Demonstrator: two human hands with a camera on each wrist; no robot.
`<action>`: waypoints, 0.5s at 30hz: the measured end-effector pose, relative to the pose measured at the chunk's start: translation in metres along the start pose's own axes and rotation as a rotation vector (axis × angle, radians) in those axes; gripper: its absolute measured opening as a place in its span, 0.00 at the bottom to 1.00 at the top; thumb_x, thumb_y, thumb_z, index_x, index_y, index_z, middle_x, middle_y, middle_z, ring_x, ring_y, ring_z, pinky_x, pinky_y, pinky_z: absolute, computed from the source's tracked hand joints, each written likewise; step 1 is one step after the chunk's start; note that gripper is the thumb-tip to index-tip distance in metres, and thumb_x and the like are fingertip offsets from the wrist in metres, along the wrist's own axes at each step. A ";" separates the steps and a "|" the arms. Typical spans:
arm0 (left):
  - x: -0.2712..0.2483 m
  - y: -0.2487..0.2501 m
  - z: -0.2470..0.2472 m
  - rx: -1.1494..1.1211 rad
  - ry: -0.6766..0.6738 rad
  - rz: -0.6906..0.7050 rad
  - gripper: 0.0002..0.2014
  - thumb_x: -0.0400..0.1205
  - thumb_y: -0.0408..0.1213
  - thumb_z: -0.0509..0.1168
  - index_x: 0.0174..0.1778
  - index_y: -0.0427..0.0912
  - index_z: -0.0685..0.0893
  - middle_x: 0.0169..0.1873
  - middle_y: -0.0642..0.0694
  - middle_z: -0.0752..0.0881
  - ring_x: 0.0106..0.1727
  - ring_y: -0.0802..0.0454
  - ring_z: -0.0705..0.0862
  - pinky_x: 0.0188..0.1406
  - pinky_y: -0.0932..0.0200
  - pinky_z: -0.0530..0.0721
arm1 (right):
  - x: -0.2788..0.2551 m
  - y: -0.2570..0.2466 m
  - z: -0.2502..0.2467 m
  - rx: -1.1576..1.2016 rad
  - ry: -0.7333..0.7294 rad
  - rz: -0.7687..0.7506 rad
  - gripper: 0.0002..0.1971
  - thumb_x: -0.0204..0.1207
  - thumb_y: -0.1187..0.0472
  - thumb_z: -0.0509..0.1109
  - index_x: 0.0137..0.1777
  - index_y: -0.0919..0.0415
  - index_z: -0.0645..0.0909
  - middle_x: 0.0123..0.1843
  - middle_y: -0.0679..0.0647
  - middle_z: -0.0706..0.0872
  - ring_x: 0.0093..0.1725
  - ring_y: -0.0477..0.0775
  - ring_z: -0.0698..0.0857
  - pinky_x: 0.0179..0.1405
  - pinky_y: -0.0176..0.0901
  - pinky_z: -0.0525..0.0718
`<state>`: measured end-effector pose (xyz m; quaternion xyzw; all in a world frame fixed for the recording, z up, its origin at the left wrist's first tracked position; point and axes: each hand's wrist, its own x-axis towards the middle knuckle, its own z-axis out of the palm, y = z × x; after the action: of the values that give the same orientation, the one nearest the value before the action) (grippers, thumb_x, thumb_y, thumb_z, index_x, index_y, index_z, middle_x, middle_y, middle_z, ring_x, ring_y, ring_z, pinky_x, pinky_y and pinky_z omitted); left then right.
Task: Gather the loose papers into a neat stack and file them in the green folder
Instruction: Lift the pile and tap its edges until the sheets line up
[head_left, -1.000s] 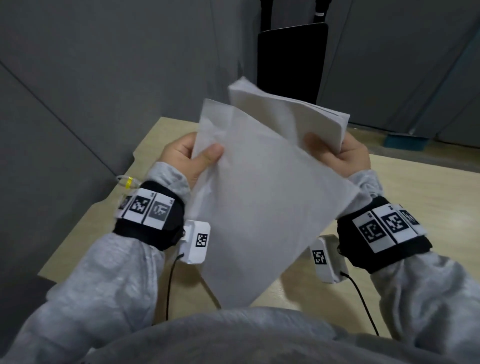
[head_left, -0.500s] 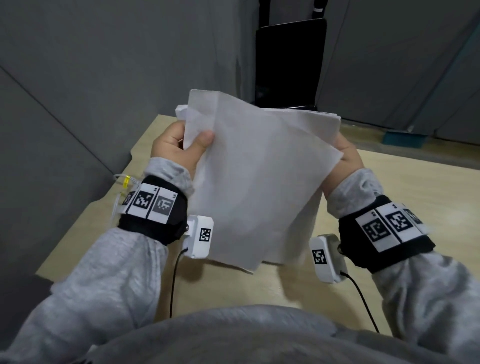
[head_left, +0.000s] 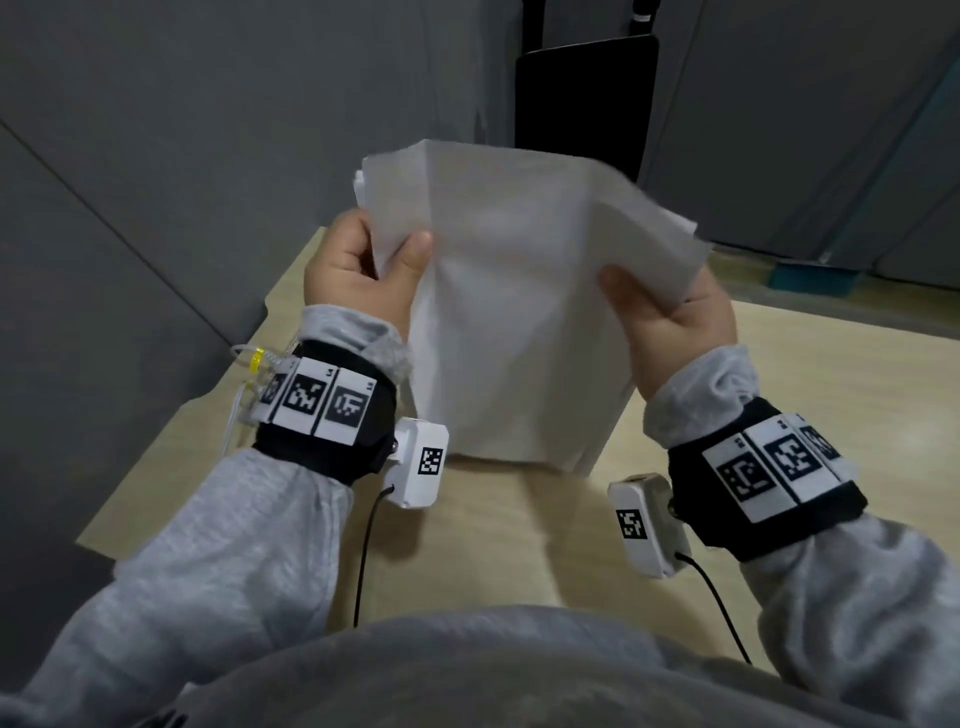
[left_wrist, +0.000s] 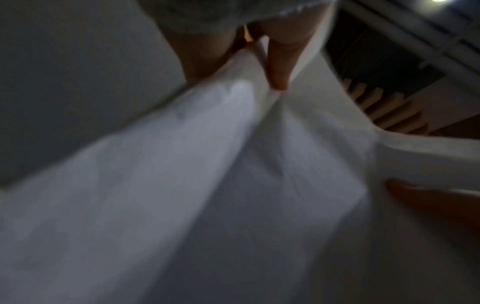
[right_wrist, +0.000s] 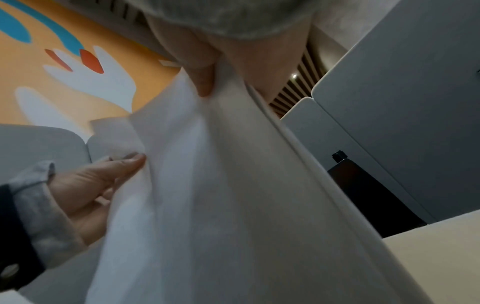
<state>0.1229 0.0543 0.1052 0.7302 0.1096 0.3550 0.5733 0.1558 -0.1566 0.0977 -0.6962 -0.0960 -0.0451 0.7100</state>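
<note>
A pale wooden table (head_left: 519, 551) fills the lower half of the head view, running from about 8 o'clock up to 3 o'clock, with grey partition panels (head_left: 208, 130) closing it in at 10 to 12 o'clock. A black rectangular panel (head_left: 584, 104) stands upright behind the table's far edge at 12 o'clock, and a teal object (head_left: 813, 275) lies beyond the table at 2 o'clock.

The stack of white papers (head_left: 511, 312) is held up above the table at the centre of the view, roughly upright, its lower edge hanging just above the wood at 6 o'clock of the stack. The sheets are not flush: at the top right corner, at 2 o'clock, one sheet sticks out past the others.

The left hand (head_left: 363, 275) grips the stack's left edge at 9 o'clock, thumb on the near face and fingers curled behind. The right hand (head_left: 670, 322) holds the right edge at 3 o'clock, thumb pressed on the near face, fingers hidden behind the paper. Both wrist views show a thumb pinching paper, though the left one is blurred.

Each grey sleeve carries a black wrist band with coded tags (head_left: 322, 402), and a small white camera unit (head_left: 421, 462) hangs under each wrist.
</note>
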 end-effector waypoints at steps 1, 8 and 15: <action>0.002 0.000 -0.001 -0.057 -0.011 0.041 0.14 0.73 0.32 0.73 0.40 0.52 0.74 0.34 0.50 0.80 0.35 0.61 0.81 0.38 0.61 0.81 | 0.001 0.000 -0.001 0.023 0.034 -0.010 0.11 0.77 0.63 0.71 0.51 0.45 0.81 0.35 0.29 0.88 0.38 0.28 0.85 0.36 0.23 0.81; -0.002 -0.021 -0.012 -0.076 -0.209 -0.092 0.27 0.69 0.16 0.70 0.52 0.48 0.68 0.37 0.59 0.88 0.40 0.71 0.85 0.42 0.72 0.82 | 0.003 0.011 -0.004 0.032 0.008 0.077 0.07 0.76 0.60 0.72 0.44 0.44 0.84 0.34 0.34 0.89 0.37 0.32 0.86 0.35 0.27 0.82; 0.002 -0.020 -0.011 -0.044 -0.300 -0.178 0.16 0.71 0.30 0.68 0.50 0.54 0.79 0.38 0.62 0.90 0.45 0.66 0.87 0.50 0.64 0.84 | 0.005 0.010 -0.008 0.070 0.066 0.060 0.09 0.74 0.62 0.74 0.39 0.45 0.85 0.33 0.37 0.89 0.37 0.34 0.87 0.37 0.32 0.85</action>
<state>0.1219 0.0704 0.0888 0.7497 0.0793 0.1921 0.6283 0.1635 -0.1639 0.0890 -0.6717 -0.0532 -0.0434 0.7376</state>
